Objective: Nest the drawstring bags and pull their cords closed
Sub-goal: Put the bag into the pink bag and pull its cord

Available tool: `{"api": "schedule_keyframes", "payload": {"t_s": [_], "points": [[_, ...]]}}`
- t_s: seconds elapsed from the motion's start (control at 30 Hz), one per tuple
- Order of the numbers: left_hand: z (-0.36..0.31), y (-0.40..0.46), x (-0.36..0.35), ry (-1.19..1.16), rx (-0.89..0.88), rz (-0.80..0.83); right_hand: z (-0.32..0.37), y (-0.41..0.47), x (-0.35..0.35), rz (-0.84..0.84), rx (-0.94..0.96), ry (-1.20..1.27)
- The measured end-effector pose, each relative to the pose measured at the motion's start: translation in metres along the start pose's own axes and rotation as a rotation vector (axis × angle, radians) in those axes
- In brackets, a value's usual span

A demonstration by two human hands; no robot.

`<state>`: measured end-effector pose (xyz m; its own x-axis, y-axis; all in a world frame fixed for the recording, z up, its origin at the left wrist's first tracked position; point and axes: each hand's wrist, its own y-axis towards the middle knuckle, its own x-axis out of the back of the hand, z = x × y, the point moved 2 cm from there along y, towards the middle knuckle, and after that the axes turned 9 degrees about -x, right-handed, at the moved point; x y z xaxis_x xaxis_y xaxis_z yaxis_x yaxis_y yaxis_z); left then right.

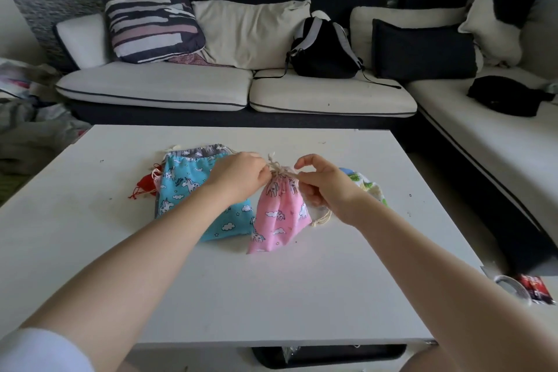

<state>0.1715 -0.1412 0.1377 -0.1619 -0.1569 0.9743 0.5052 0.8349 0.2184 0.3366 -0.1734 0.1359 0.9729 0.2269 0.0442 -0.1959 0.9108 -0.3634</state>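
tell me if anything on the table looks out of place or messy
Nothing is damaged or spilled. The only stray item is a small red bag, half tucked under the blue unicorn bag at the left, its cords trailing loose on the white table.

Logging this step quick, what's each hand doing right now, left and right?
Left hand: fingers pinch the cord at the neck of the pink bag.
Right hand: fingers curled, pinching the same cord from the other side.
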Motion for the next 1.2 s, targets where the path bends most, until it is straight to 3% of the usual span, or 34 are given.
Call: {"api": "schedule_keyframes", "payload": {"t_s": [0.1, 0.2, 0.33, 0.47, 0.7, 0.8, 0.87, 0.97, 1.07, 1.2], "points": [[0.006, -0.004, -0.001, -0.364, 0.051, -0.124, 0.000, 0.002, -0.003, -0.020, -0.051, 0.042], [0.009, -0.004, -0.007, -0.474, 0.236, -0.197, 0.003, 0.003, -0.017, -0.007, 0.001, 0.000], [0.008, -0.004, -0.013, -0.225, 0.348, 0.040, -0.003, -0.002, -0.031, -0.102, 0.203, -0.113], [0.006, 0.000, -0.012, 0.010, 0.364, 0.058, -0.005, -0.003, -0.033, -0.102, 0.263, -0.168], [0.007, 0.005, -0.025, -0.120, 0.320, 0.048, -0.011, -0.005, -0.024, -0.117, 0.261, -0.102], [-0.003, 0.005, -0.025, -0.324, 0.324, 0.026, -0.011, -0.005, -0.010, -0.144, 0.234, 0.095], [-0.014, 0.009, -0.022, -0.601, 0.324, 0.049, -0.012, -0.002, 0.007, -0.192, 0.205, 0.184], [-0.032, 0.017, -0.016, -1.053, 0.405, 0.041, -0.017, -0.001, 0.016, -0.175, 0.205, 0.140], [-0.058, 0.036, -0.012, -1.278, 0.322, -0.010, -0.013, 0.002, 0.023, -0.182, 0.290, 0.133], [-0.076, 0.062, -0.011, -1.479, 0.226, -0.071, -0.007, 0.008, 0.052, -0.493, 0.422, 0.026]]}}
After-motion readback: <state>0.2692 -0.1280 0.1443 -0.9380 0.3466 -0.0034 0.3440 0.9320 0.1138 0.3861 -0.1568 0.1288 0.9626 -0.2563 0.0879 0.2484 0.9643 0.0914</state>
